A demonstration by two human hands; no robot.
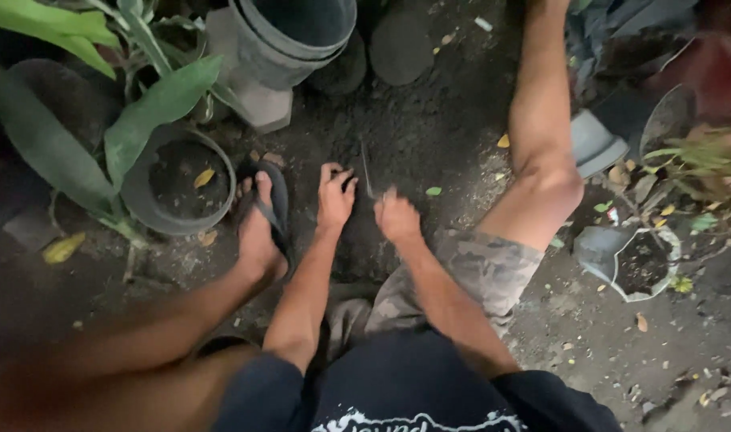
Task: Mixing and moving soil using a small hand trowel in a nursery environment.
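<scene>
Dark soil (429,136) under both hands, left (334,198), right (397,216), perhaps gripping thin blade (367,170)

One head-worn camera looks steeply down, close over the squatting person's arms, at dark soil (429,136).

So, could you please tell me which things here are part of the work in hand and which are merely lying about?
In use:
- left hand, pressed on the dark soil
- right hand, holding a thin stick-like tool, kind unclear

Lying about:
- soil-filled pot
- stacked grey pots
- broken pot
- fallen yellow leaf
</scene>
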